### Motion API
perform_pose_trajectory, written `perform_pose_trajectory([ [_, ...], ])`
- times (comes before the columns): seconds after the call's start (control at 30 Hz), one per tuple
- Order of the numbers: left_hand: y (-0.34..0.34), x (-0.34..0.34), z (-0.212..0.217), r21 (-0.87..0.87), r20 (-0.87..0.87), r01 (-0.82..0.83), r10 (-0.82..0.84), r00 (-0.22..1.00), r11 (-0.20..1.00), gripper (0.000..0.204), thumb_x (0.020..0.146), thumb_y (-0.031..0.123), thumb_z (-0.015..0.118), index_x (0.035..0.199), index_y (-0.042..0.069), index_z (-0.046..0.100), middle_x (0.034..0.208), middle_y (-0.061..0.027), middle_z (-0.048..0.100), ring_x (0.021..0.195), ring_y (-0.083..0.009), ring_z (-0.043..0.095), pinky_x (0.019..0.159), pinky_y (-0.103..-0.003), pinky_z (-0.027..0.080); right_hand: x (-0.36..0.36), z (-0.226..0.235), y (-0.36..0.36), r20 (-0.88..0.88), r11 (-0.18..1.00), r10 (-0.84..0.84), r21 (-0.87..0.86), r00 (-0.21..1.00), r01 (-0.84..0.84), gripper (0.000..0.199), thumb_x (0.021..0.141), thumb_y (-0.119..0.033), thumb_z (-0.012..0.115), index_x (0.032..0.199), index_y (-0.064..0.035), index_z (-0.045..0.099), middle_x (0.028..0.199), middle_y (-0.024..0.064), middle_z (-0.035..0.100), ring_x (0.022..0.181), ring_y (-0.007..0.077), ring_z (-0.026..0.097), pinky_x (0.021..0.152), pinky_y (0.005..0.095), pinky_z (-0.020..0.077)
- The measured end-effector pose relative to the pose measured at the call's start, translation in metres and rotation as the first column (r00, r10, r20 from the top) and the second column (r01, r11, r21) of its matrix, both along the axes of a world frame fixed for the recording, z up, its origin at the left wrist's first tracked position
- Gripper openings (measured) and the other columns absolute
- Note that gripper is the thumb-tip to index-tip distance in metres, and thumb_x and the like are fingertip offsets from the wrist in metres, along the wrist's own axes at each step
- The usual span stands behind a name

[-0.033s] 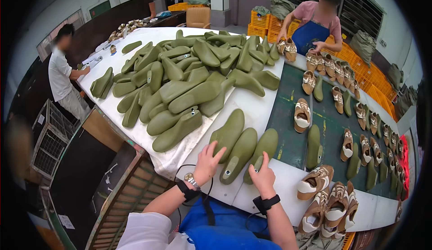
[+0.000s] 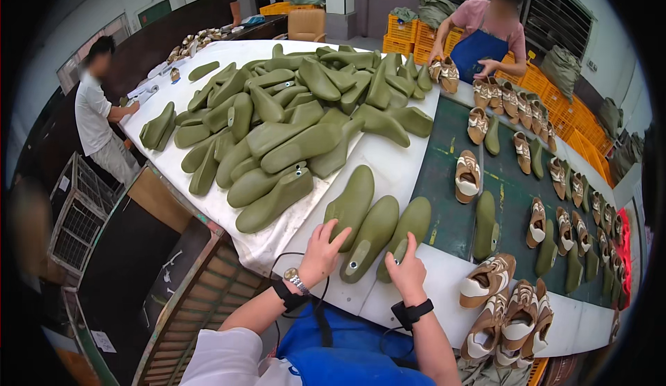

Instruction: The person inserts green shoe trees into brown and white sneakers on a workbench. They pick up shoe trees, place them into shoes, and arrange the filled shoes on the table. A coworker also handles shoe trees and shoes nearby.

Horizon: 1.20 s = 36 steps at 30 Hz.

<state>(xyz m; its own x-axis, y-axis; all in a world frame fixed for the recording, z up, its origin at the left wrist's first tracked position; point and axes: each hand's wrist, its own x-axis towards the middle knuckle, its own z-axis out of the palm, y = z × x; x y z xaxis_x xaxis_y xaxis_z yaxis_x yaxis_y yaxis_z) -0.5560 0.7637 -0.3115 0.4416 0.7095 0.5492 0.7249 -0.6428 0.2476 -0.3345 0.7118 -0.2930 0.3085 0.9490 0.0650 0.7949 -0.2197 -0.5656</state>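
Three olive-green shoe lasts stand side by side on the white tabletop in front of me. My left hand [image 2: 322,255] grips the heel end of the left last [image 2: 351,193], its thumb and fingers around the sides. The heel end of the right last [image 2: 412,214] is held by my right hand [image 2: 408,272], with the thumb on its left side and the index finger stretched along its right. Between them lies the middle last [image 2: 378,228], which neither hand appears to hold. My palms hide the near ends of the two outer lasts in part.
A large heap of green lasts [image 2: 298,139] covers the table ahead. To the right, a green conveyor belt [image 2: 444,171] carries lasts and brown-and-white sneakers. More sneakers [image 2: 517,316] cluster by my right forearm. Co-workers stand far left and far right, the right one handling sneakers.
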Motion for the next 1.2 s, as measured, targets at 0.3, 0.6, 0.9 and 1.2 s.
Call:
perform_pose_trajectory([
  [0.3, 0.086, -0.026, 0.006, -0.201, 0.514, -0.199, 0.276, 0.812, 0.959, 0.057, 0.075, 0.005, 0.064, 0.129, 0.002, 0.045, 0.129, -0.0187, 0.045, 0.110, -0.0316, 0.052, 0.096, -0.041, 0.042, -0.001, 0.000, 0.001, 0.007, 1.000, -0.008, 0.009, 1.000, 0.008, 0.074, 0.079, -0.038, 0.061, 0.141, -0.0135, 0.028, 0.067, 0.0192, 0.064, 0.065, 0.0395, 0.063, 0.060, 0.0472, 0.0496],
  [0.6, 0.156, -0.062, 0.000, 0.002, -0.080, -0.528, 0.527, 0.846, 0.849, 0.029, 0.065, 0.006, 0.066, 0.093, 0.008, 0.062, 0.097, -0.0095, 0.057, 0.096, -0.0290, 0.054, 0.089, -0.045, 0.039, -0.002, 0.000, 0.003, 0.001, 1.000, -0.006, -0.012, 1.000, 0.006, 0.074, 0.079, -0.037, 0.060, 0.141, -0.0139, 0.028, 0.067, 0.0189, 0.064, 0.065, 0.0394, 0.064, 0.060, 0.0471, 0.0495],
  [0.9, 0.050, -0.076, -0.010, -0.204, -0.162, -0.195, 0.163, 0.973, 0.959, 0.052, 0.065, 0.002, 0.061, 0.115, 0.013, 0.057, 0.124, -0.0118, 0.049, 0.120, -0.0330, 0.043, 0.107, -0.056, 0.021, -0.001, -0.002, 0.004, -0.021, 1.000, 0.023, 0.014, 1.000, -0.023, 0.073, 0.080, -0.036, 0.060, 0.141, -0.0130, 0.028, 0.070, 0.0193, 0.065, 0.066, 0.0398, 0.064, 0.061, 0.0465, 0.0497],
  [1.2, 0.060, -0.051, 0.002, -0.182, -0.417, -0.144, 0.056, 0.907, 0.973, 0.087, 0.061, 0.026, 0.073, 0.139, 0.011, 0.038, 0.131, -0.0216, 0.041, 0.126, -0.0397, 0.036, 0.108, -0.056, 0.021, 0.000, -0.007, 0.007, -0.046, 0.999, 0.033, 0.014, 0.998, -0.032, 0.074, 0.080, -0.036, 0.060, 0.142, -0.0130, 0.027, 0.071, 0.0200, 0.065, 0.066, 0.0389, 0.064, 0.061, 0.0457, 0.0497],
])
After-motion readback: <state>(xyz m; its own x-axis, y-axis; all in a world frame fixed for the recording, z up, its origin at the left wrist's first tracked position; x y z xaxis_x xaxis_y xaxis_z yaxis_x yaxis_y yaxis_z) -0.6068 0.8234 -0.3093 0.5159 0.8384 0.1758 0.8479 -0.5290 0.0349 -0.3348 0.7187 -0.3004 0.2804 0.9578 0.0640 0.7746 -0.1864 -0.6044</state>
